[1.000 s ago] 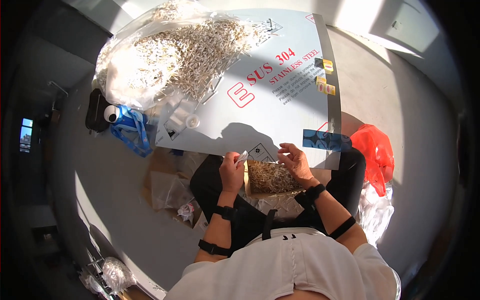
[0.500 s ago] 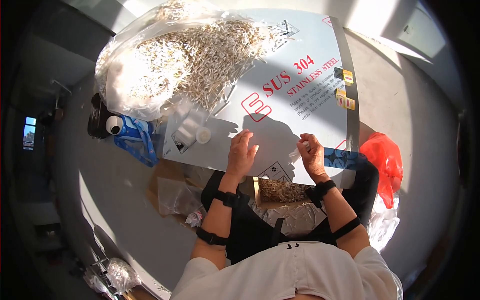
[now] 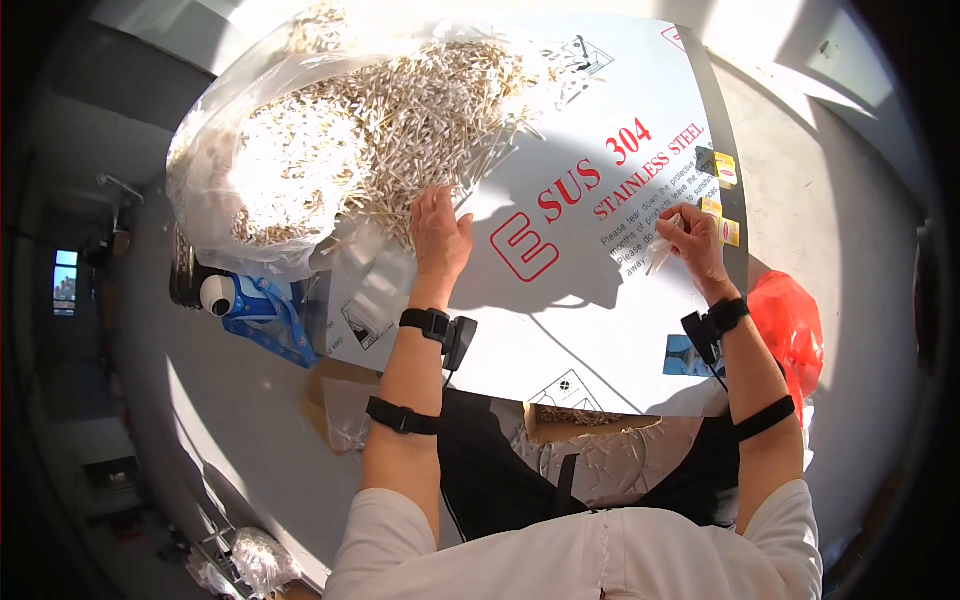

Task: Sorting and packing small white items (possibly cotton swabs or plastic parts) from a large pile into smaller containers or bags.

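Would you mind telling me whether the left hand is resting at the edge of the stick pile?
Yes, the left hand lies flat on the white sheet with its fingertips in the edge of the stick pile.

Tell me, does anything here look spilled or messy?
Yes. The small pale sticks have spilled out of the clear plastic bag and fan loosely across the white sheet, up to the left hand. The right hand holds a few sticks.

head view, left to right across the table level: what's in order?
Blue bag → clear plastic bag of pale sticks → left hand at the pile's edge → white sheet → right hand holding a few sticks → red bag.
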### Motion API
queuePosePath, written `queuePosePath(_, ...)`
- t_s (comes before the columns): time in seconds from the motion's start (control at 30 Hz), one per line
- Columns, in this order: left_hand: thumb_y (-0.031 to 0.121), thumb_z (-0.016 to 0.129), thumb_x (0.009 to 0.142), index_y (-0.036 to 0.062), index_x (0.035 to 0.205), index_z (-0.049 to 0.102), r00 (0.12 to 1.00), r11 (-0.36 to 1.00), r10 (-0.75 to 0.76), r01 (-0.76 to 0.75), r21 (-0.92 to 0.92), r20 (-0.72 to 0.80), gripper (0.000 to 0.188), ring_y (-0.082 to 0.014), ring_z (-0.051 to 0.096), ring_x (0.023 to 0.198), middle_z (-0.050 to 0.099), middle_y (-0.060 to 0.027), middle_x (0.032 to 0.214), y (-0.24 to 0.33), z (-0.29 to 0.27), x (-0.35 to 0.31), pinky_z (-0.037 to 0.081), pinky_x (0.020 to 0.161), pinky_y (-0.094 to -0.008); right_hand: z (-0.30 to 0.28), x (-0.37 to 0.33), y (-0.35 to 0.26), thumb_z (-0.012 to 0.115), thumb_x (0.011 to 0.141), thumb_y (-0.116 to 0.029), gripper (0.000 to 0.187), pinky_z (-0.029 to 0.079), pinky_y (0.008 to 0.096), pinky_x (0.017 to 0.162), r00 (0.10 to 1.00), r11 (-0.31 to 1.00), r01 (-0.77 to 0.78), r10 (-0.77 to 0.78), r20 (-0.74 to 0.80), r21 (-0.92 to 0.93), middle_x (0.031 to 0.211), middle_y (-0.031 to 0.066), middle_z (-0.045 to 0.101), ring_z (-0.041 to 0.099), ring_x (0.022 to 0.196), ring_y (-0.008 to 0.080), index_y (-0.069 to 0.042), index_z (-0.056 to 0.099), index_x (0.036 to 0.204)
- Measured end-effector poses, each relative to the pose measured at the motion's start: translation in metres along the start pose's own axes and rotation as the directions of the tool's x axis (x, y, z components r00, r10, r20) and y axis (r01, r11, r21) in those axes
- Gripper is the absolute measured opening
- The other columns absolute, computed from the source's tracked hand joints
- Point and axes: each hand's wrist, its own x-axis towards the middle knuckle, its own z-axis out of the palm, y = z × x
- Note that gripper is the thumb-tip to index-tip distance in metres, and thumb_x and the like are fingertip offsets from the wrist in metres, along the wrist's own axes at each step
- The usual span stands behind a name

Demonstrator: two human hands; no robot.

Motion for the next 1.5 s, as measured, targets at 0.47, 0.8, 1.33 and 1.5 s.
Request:
queuePosePath(0.47, -0.002, 0.060, 0.071, 0.0054, 0.078, 0.067, 0.979, 0.979, 0.076, -0.109, -0.171, -0.191, 0.013, -0.0345, 0.063, 0.080, 0.065, -0.0174, 0.089, -0.028, -0.032, 0.136, 0.050, 0.068, -0.0435, 0.015, 0.056, 0.027, 0.066, 0.081, -0.014, 0.029, 0.050, 0.0314, 0.080, 0.958, 0.852, 0.205, -0.276, -0.079, -0.482, 0.112, 0.0139, 0.059, 0.062, 0.096, 0.0256, 0.003, 0.059, 0.103)
queuePosePath(0.8, 0.007, 0.064, 0.070, 0.0075, 0.085, 0.073, 0.982, 0.985, -0.007, 0.039, 0.167, -0.188, 0.017, -0.0355, 0.064, 0.085, 0.065, -0.0177, 0.096, -0.009, -0.010, 0.157, 0.051, 0.072, -0.0451, 0.009, 0.045, 0.033, 0.065, 0.077, -0.021, 0.046, 0.030, 0.0433, 0.106, 0.889, 0.646, 0.300, -0.456, -0.040, -0.702, 0.138, 0.0102, 0.043, 0.040, 0.127, 0.0330, -0.006, 0.051, 0.118)
queuePosePath(1.33, 0.008, 0.065, 0.071, 0.0043, 0.072, 0.068, 0.946, 0.922, 0.166, -0.049, 0.384, -0.279, 0.005, -0.0329, 0.062, 0.091, 0.064, -0.0135, 0.089, -0.010, 0.005, 0.159, 0.052, 0.067, -0.0427, 0.015, 0.040, 0.020, 0.062, 0.079, -0.023, 0.043, 0.028, 0.0434, 0.108, 0.904, 0.636, 0.265, -0.425, -0.042, -0.725, 0.136, 0.0077, 0.044, 0.038, 0.129, 0.0322, -0.009, 0.051, 0.118)
queuePosePath(1.5, 0.014, 0.069, 0.072, 0.0055, 0.074, 0.069, 0.988, 0.963, -0.144, 0.153, 0.222, -0.056, 0.009, -0.0357, 0.065, 0.083, 0.067, -0.0166, 0.086, 0.004, -0.019, 0.151, 0.052, 0.068, -0.0437, 0.012, 0.040, 0.026, 0.062, 0.080, -0.024, 0.043, 0.028, 0.0429, 0.108, 0.902, 0.613, 0.251, -0.430, -0.049, -0.749, 0.136, 0.0078, 0.043, 0.038, 0.129, 0.0315, -0.009, 0.050, 0.118)
